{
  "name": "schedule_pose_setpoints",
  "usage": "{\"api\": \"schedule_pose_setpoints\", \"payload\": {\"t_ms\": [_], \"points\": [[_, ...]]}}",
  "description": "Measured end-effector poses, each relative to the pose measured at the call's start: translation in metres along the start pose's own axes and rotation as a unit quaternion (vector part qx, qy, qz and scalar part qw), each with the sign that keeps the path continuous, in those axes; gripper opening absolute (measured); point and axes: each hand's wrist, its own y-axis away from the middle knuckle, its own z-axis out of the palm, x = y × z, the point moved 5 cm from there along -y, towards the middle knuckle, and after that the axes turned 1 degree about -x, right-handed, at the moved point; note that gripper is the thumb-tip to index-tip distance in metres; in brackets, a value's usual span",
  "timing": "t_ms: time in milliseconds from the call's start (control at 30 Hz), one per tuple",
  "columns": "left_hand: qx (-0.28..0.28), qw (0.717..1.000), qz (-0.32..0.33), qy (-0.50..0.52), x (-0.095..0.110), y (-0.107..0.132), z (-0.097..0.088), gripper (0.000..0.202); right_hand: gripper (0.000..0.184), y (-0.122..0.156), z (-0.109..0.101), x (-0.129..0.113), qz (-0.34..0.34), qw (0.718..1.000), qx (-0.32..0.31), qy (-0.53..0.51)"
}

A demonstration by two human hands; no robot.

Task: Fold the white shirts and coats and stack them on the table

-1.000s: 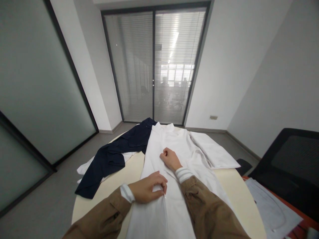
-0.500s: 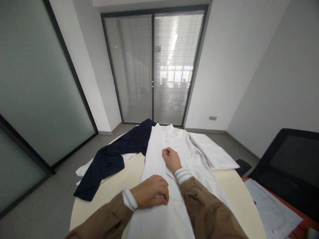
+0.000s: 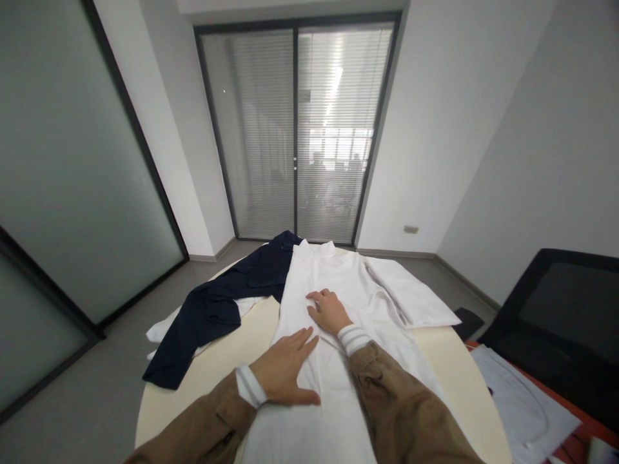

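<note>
The left hand [image 3: 285, 370] lay flat with spread fingers on the front of a white long-sleeved shirt [image 3: 319, 270], and the right hand [image 3: 329, 310] rested on it further up, fingers pressed to the cloth. The shirt was spread across a round cream table [image 3: 193, 412], its collar at the far edge, just beside a crumpled navy jacket [image 3: 213, 309] lying over a white cloth [image 3: 159, 332]. Printed papers [image 3: 522, 406] lay near a black mesh chair [image 3: 556, 309] to the right.

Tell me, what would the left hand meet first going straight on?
Probably the right hand, which lies on the white garment just ahead of the left fingers, though depth is hard to judge.
</note>
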Motion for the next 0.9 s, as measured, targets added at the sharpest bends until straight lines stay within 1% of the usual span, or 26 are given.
{"api": "schedule_pose_setpoints", "payload": {"t_ms": [100, 167, 233, 333, 400, 433, 467, 533, 600, 633, 700, 767, 833, 900], "points": [[0.025, 0.999, 0.003, -0.031, 0.005, 0.004, -0.002, 0.108, 0.042, 0.001, 0.001, -0.001, -0.023, 0.998, -0.06, -0.013], [0.047, 0.998, 0.013, -0.048, 0.01, 0.005, -0.007, 0.101, 0.046, 0.004, 0.0, -0.004, -0.047, 0.994, -0.09, -0.026], [0.064, 0.996, 0.022, -0.051, 0.013, 0.004, -0.013, 0.09, 0.052, 0.009, -0.002, -0.009, -0.077, 0.99, -0.112, -0.035], [0.08, 0.995, 0.037, -0.044, 0.011, 0.0, -0.02, 0.066, 0.061, 0.017, -0.007, -0.014, -0.121, 0.978, -0.16, -0.064], [0.093, 0.994, 0.043, -0.035, 0.006, -0.003, -0.021, 0.058, 0.061, 0.018, -0.015, -0.01, -0.117, 0.973, -0.175, -0.092], [0.101, 0.993, 0.045, -0.027, 0.003, -0.004, -0.021, 0.057, 0.057, 0.017, -0.021, -0.004, -0.099, 0.978, -0.163, -0.091], [0.112, 0.992, 0.048, -0.017, 0.0, -0.005, -0.02, 0.056, 0.051, 0.015, -0.03, 0.005, -0.068, 0.986, -0.136, -0.071], [0.137, 0.989, 0.057, -0.003, -0.006, -0.007, -0.017, 0.058, 0.041, 0.011, -0.052, 0.029, 0.015, 0.998, -0.056, 0.016], [0.15, 0.987, 0.059, -0.008, -0.011, -0.008, -0.012, 0.066, 0.038, 0.011, -0.073, 0.054, 0.101, 0.987, 0.011, 0.122], [0.147, 0.988, 0.053, -0.017, -0.014, -0.009, -0.008, 0.071, 0.038, 0.012, -0.081, 0.064, 0.134, 0.977, 0.026, 0.166], [0.123, 0.991, 0.031, -0.031, -0.019, -0.011, -0.001, 0.079, 0.037, 0.016, -0.092, 0.08, 0.187, 0.954, 0.036, 0.233], [0.093, 0.995, 0.011, -0.039, -0.023, -0.012, 0.005, 0.082, 0.039, 0.019, -0.096, 0.088, 0.22, 0.937, 0.034, 0.27], [0.075, 0.996, 0.002, -0.046, -0.024, -0.012, 0.007, 0.084, 0.041, 0.02, -0.096, 0.089, 0.238, 0.929, 0.035, 0.281], [0.069, 0.996, 0.0, -0.055, -0.024, -0.012, 0.007, 0.086, 0.041, 0.02, -0.094, 0.087, 0.252, 0.928, 0.034, 0.274]]}}
